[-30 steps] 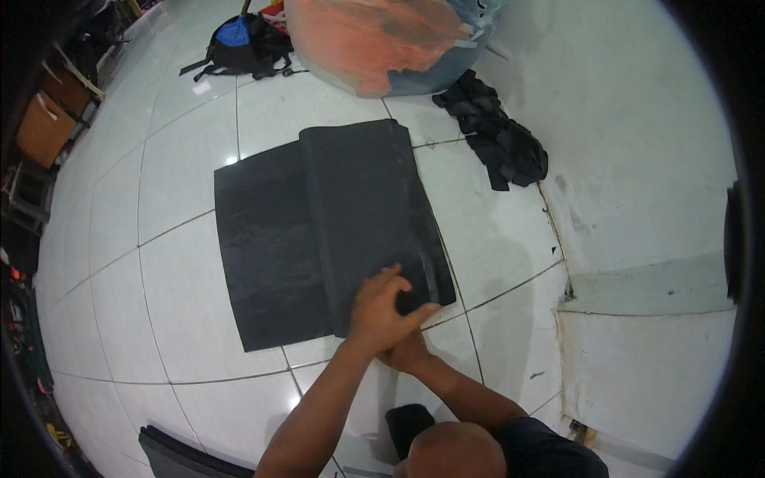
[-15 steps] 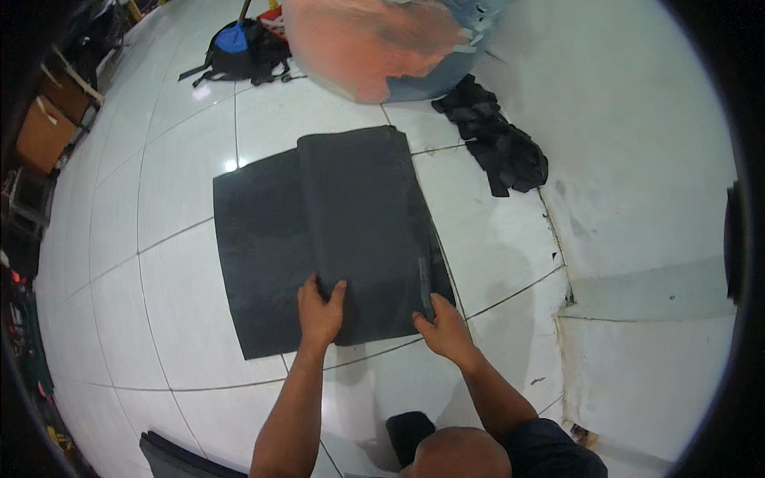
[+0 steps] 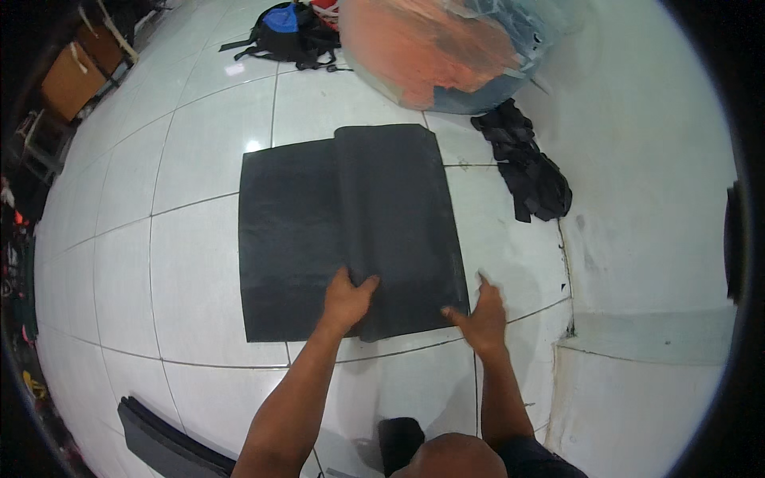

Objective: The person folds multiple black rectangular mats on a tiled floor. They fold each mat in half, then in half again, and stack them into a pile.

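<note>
A black sheet of fabric or thin material lies on the floor, its right part folded over toward the middle as a flap. My left hand straddles the rounded fold near its near end, thumb on the flap and fingers on the left side. My right hand is at the near right corner, its thumb at the sheet's edge and its index finger stretched out over the tiles. The right hand's fingers are apart.
A big clear bag with orange contents stands at the far side, a black and blue backpack left of it. Crumpled black cloth lies by the white wall. More folded black sheets lie near left.
My right hand has let go of the flap's right edge and opened, with the flap now lying flatter. The left hand stays at the fold. The view has shifted slightly.
</note>
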A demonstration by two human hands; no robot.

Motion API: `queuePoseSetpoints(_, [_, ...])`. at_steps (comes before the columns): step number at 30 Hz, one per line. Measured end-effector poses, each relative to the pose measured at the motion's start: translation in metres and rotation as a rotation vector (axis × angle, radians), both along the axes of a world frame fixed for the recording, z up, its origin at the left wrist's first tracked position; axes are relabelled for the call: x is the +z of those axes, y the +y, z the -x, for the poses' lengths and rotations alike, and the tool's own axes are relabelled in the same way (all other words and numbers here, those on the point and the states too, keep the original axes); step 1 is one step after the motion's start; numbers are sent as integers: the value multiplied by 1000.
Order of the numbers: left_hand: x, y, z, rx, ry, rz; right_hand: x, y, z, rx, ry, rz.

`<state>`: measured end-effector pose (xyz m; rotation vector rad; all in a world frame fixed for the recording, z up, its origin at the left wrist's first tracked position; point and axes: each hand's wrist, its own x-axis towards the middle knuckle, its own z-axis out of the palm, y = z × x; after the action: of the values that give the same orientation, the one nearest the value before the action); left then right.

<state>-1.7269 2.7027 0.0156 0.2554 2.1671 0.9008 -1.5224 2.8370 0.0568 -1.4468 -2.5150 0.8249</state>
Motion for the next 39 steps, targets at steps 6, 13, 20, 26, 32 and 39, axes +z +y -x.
queuePoseSetpoints(6, [-2,16,-28,30,149,-109,28,17,164,361,-177,75])
queuePoseSetpoints(13, [38,-7,-11,-164,113,-335,-12,48,209,405,-169,156])
queuePoseSetpoints(20, [106,-334,29,-394,195,-316,30,154,131,265,161,415])
queuePoseSetpoints(26, [177,-612,-60,606,39,254,162,40,110,276,352,294])
queuePoseSetpoints(32, [117,-591,-113,535,-197,-313,244,-207,182,680,370,471])
queuePoseSetpoints(39, [114,-600,-131,1059,-353,-801,201,-481,230,1018,417,1423])
